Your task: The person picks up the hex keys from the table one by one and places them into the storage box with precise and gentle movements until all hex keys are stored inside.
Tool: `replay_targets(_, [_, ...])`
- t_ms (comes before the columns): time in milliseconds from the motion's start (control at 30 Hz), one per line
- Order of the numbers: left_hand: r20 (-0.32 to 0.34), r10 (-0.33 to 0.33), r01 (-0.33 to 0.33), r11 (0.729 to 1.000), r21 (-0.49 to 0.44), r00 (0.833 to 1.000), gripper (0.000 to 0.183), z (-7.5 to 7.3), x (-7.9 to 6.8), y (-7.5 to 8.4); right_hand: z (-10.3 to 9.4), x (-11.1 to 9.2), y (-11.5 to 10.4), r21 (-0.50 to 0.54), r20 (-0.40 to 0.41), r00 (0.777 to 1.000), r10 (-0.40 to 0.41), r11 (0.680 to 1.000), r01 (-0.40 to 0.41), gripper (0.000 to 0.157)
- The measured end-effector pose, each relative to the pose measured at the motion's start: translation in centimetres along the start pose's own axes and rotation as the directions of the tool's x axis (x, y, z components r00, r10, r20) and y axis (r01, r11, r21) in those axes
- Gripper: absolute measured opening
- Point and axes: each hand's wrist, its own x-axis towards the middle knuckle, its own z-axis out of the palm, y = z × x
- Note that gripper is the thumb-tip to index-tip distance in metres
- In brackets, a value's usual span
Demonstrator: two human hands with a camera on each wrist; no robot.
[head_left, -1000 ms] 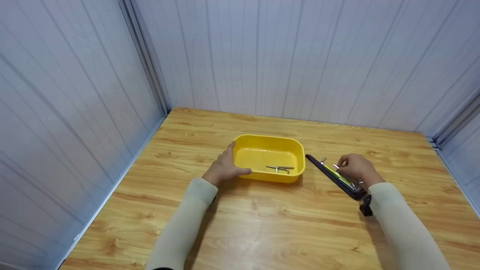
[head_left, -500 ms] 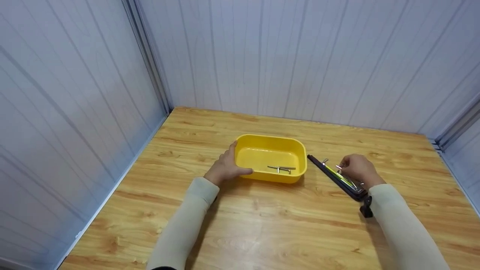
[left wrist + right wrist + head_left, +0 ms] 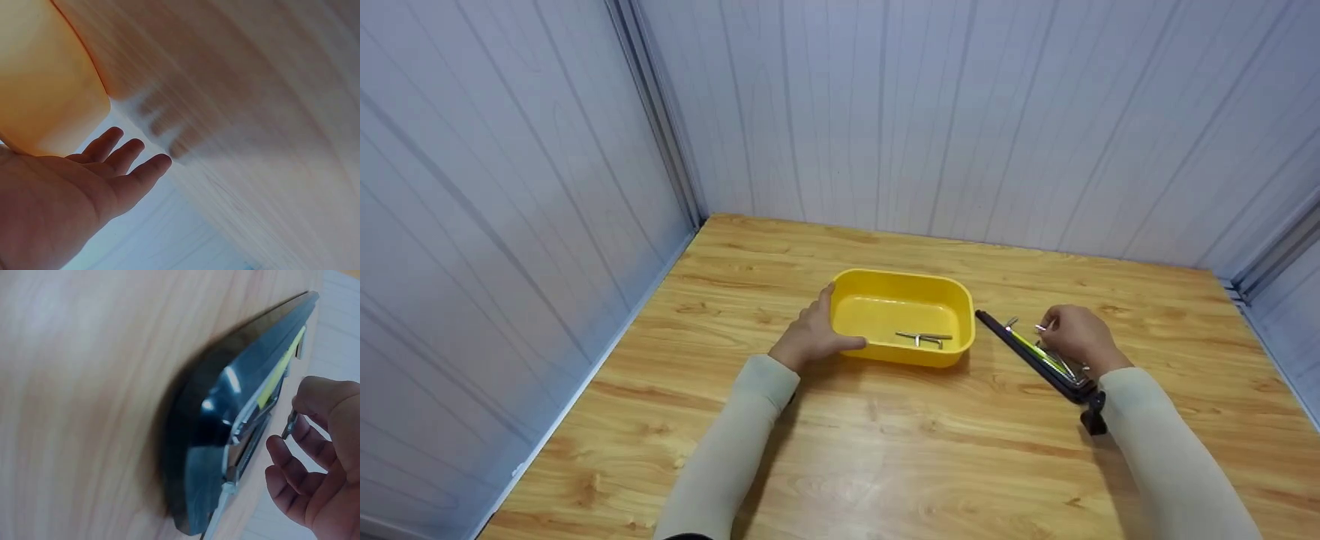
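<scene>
A yellow plastic container (image 3: 900, 355) stands mid-table with several small metal hex keys (image 3: 934, 337) lying in its near right part. My left hand (image 3: 814, 336) rests at its left end, thumb along the front rim; in the left wrist view the fingers (image 3: 126, 188) stretch out beside the yellow wall. To the right lies a black holder (image 3: 1031, 360) with silver pieces and a bright yellow-green strip in it. Over its far side my right hand (image 3: 1078, 339) pinches a small metal hex key (image 3: 290, 424) between thumb and fingers; the rest of the key is hidden in the hand.
The wood-grain table (image 3: 885, 457) ends at pale panelled walls (image 3: 885, 112) behind and on both sides. Under the right cuff hangs a black wrist-worn device (image 3: 1093, 416), close to the near end of the holder.
My right hand has risen slightly away from the holder with the hex key, whose visible end has shifted a little. The left hand keeps its place at the container.
</scene>
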Motion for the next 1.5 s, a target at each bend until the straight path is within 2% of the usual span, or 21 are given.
replay_targets(167, [-0.008, 0.003, -0.003, 1.0, -0.007, 1.0, 0.119, 0.0, 0.0, 0.1, -0.1, 0.0, -0.2, 0.036, -0.026, 1.0, -0.002, 0.999, 0.003, 0.017])
replay_targets(400, [0.002, -0.004, 0.004, 1.0, -0.004, 1.0, 0.12, 0.0, 0.1, 0.1, -0.2, 0.3, -0.5, 0.074, -0.086, 0.994, -0.065, 0.995, 0.071, 0.013])
replay_targets(567, [0.006, -0.001, 0.001, 1.0, 0.007, 1.0, 0.122, 0.0, 0.1, 0.1, -0.3, 0.3, -0.7, 0.048, -0.113, 0.99, -0.079, 0.995, 0.085, 0.013])
replay_targets(733, [0.014, -0.002, 0.002, 1.0, 0.002, 1.0, 0.124, -0.2, 0.1, 0.2, -0.5, 0.0, -1.0, 0.016, -0.09, 0.993, -0.074, 0.997, 0.075, 0.013])
replay_targets(933, [0.012, 0.007, -0.007, 1.0, -0.002, 1.0, 0.124, -0.3, 0.2, 0.1, -0.8, -0.1, -2.1, -0.005, -0.093, 0.989, -0.112, 0.994, 0.112, 0.015])
replay_targets(1100, [0.009, 0.002, -0.002, 1.0, -0.018, 1.0, 0.123, -0.2, 0.1, -0.1, -0.9, 0.1, -3.1, 0.017, -0.087, 0.986, -0.144, 0.989, 0.146, 0.017])
replay_targets(1267, [0.003, -0.004, 0.004, 1.0, -0.025, 1.0, 0.122, -0.1, 0.0, -0.2, -0.9, 0.2, -4.3, 0.027, -0.124, 0.972, -0.198, 0.979, 0.203, 0.014])
replay_targets(1500, [0.004, -0.004, 0.004, 1.0, -0.02, 1.0, 0.123, -0.1, 0.1, 0.0, -0.7, 0.0, -5.6, -0.003, -0.146, 0.963, -0.225, 0.974, 0.227, 0.02])
